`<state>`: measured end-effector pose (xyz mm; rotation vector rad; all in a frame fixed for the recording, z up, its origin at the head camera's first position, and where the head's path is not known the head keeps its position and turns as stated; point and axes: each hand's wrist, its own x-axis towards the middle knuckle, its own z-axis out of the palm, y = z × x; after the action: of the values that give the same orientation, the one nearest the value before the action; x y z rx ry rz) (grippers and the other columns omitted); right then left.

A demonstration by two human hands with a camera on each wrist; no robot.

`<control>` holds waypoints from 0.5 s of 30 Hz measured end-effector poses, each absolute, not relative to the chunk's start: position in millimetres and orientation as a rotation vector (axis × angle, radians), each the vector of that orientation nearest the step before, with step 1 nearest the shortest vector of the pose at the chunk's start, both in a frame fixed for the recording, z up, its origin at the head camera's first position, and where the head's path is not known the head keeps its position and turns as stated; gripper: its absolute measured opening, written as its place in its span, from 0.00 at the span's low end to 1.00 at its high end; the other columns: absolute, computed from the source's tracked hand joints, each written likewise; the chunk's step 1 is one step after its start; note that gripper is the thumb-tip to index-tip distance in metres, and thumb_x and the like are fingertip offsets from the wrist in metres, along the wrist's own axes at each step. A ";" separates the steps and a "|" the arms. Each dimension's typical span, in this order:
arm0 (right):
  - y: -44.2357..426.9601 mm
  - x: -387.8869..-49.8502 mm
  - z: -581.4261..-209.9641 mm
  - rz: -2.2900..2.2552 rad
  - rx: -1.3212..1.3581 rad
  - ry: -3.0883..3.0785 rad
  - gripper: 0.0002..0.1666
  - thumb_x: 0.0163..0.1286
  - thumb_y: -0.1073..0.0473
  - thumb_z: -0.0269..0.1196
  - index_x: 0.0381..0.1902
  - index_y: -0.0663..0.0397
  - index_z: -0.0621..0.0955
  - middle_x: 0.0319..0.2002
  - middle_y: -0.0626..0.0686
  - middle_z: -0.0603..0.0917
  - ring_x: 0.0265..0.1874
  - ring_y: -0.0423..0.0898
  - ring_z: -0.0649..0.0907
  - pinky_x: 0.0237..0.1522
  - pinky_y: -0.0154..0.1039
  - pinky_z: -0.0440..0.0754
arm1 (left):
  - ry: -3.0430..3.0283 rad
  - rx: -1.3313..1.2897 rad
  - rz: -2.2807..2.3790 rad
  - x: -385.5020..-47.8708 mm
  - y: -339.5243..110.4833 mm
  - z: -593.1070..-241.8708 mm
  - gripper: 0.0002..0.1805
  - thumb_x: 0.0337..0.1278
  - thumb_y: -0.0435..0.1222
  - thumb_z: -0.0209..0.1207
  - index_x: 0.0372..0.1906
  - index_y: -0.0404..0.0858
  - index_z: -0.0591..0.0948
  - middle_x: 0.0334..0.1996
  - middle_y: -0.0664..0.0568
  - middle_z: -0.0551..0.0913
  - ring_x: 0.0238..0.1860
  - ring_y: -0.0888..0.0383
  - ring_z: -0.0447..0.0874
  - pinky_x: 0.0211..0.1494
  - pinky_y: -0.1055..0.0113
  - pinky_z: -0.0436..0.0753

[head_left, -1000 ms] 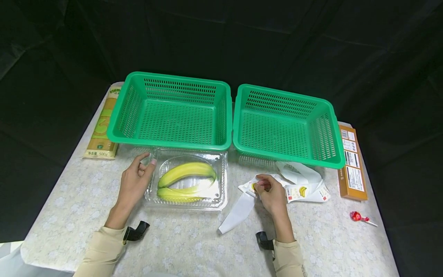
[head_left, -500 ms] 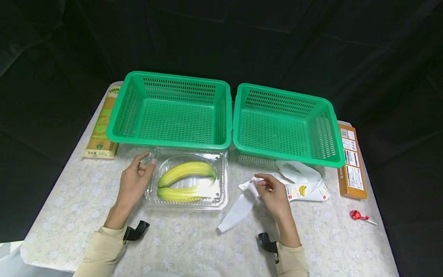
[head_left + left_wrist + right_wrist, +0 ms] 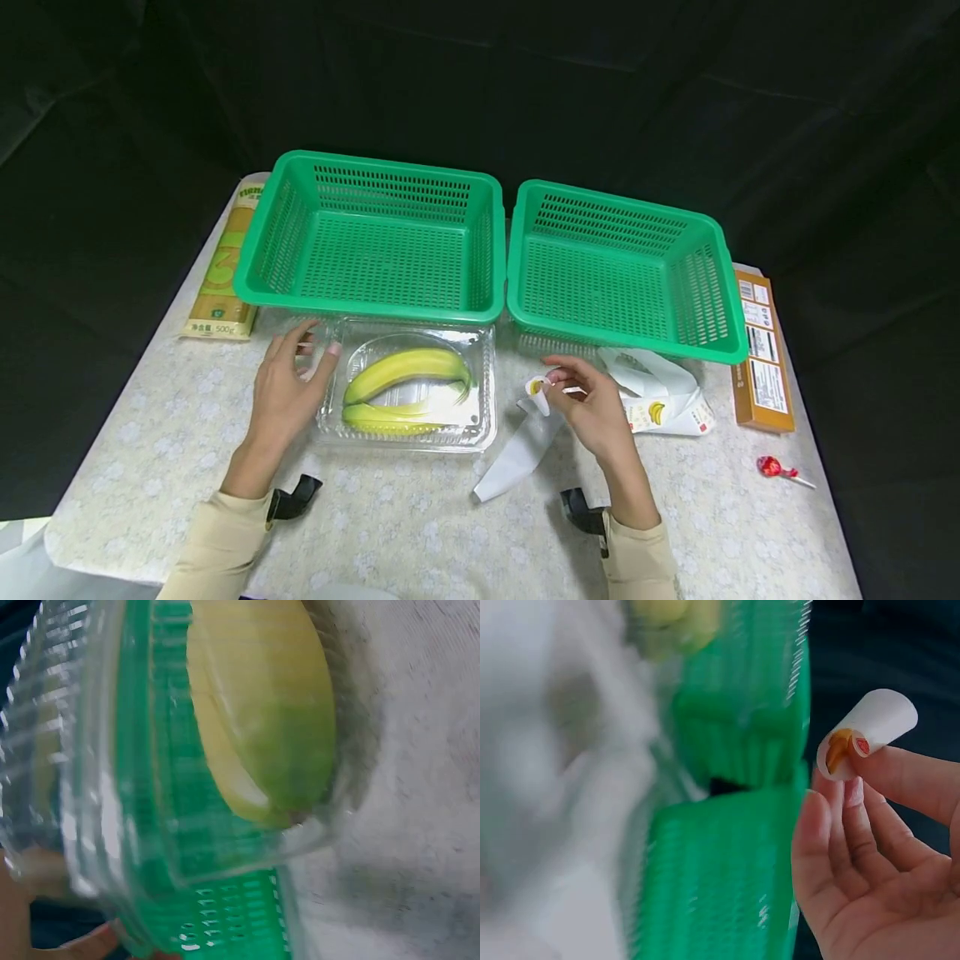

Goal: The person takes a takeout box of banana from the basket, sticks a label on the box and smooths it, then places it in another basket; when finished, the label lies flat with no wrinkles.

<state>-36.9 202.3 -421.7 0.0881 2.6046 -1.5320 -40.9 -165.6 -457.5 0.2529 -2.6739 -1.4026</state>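
A clear plastic clamshell box (image 3: 483, 417) lies in front of the left basket, with bananas (image 3: 408, 368) inside. My left hand (image 3: 285, 387) is at the box's left edge, thumb and fingers spread apart; whether they touch the plastic is hard to tell. My right hand (image 3: 600, 412) pinches a small curled sticker (image 3: 877, 724) with a banana picture between thumb and fingers. Beneath and beside that hand lies a white strip of sticker backing (image 3: 517, 462). More of the strip, with banana stickers (image 3: 663, 414) on it, lies to the right.
Two green baskets, left (image 3: 371, 312) and right (image 3: 622, 333), stand side by side at the back. A yellow-green 500 g packet (image 3: 217, 279) lies at the far left. On the right are an orange box (image 3: 765, 358) and a red lollipop (image 3: 772, 467).
The right hand has risen slightly from the strip, and the sticker now curls up in its fingers. The left hand's fingers have spread a little at the box edge.
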 end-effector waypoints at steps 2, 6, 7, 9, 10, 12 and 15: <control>194.9 -41.3 -414.7 -1.526 0.013 2.603 0.20 0.68 0.70 0.63 0.57 0.59 0.82 0.41 0.59 0.84 0.41 0.38 0.82 0.46 0.29 0.81 | -2.639 0.203 -1.341 -38.5 -163.0 -454.8 0.30 0.68 0.43 0.60 0.71 0.38 0.72 0.61 0.38 0.76 0.61 0.40 0.75 0.59 0.43 0.78; 173.8 -51.1 -403.2 -1.522 -0.131 2.569 0.22 0.65 0.73 0.65 0.57 0.61 0.82 0.41 0.62 0.85 0.38 0.40 0.84 0.47 0.29 0.82 | -2.594 0.050 -1.265 -32.7 -154.9 -446.9 0.28 0.63 0.40 0.65 0.67 0.38 0.76 0.62 0.40 0.78 0.65 0.40 0.74 0.65 0.42 0.73; 167.3 -52.9 -400.7 -1.504 -0.162 2.564 0.22 0.64 0.73 0.65 0.57 0.60 0.82 0.41 0.62 0.86 0.38 0.40 0.84 0.46 0.30 0.83 | -2.589 -0.002 -1.262 -30.9 -152.3 -444.4 0.28 0.62 0.39 0.66 0.66 0.38 0.76 0.62 0.41 0.79 0.65 0.40 0.75 0.67 0.41 0.73; 153.0 -55.4 -395.7 -1.470 -0.217 2.556 0.23 0.63 0.73 0.66 0.57 0.59 0.82 0.40 0.61 0.86 0.37 0.43 0.86 0.45 0.32 0.84 | -2.580 -0.127 -1.271 -27.0 -146.9 -440.1 0.26 0.60 0.38 0.67 0.64 0.39 0.78 0.60 0.43 0.81 0.65 0.42 0.76 0.68 0.43 0.74; 145.9 -55.8 -393.4 -1.448 -0.247 2.556 0.23 0.63 0.73 0.66 0.57 0.59 0.82 0.40 0.61 0.86 0.37 0.44 0.87 0.45 0.34 0.85 | -2.573 -0.202 -1.276 -25.0 -144.0 -438.0 0.25 0.59 0.38 0.68 0.62 0.39 0.80 0.58 0.44 0.83 0.64 0.43 0.78 0.67 0.44 0.75; 131.9 -56.0 -389.2 -1.404 -0.304 2.560 0.23 0.64 0.72 0.67 0.56 0.57 0.82 0.40 0.59 0.86 0.38 0.47 0.88 0.45 0.37 0.86 | -2.558 -0.350 -1.288 -20.9 -137.8 -434.2 0.23 0.57 0.37 0.70 0.59 0.40 0.82 0.54 0.47 0.86 0.60 0.46 0.81 0.65 0.46 0.78; 113.6 -56.2 -386.1 -1.363 -0.415 2.558 0.21 0.64 0.73 0.66 0.55 0.57 0.83 0.39 0.58 0.86 0.38 0.50 0.89 0.46 0.40 0.87 | -2.542 -0.544 -1.296 -16.8 -128.6 -431.5 0.20 0.55 0.36 0.71 0.55 0.42 0.85 0.50 0.52 0.88 0.56 0.51 0.84 0.62 0.51 0.81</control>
<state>-56.2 113.6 -386.1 -0.4151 2.5582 -1.3629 -16.8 -128.6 -431.5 -0.5444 -2.5422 -1.2960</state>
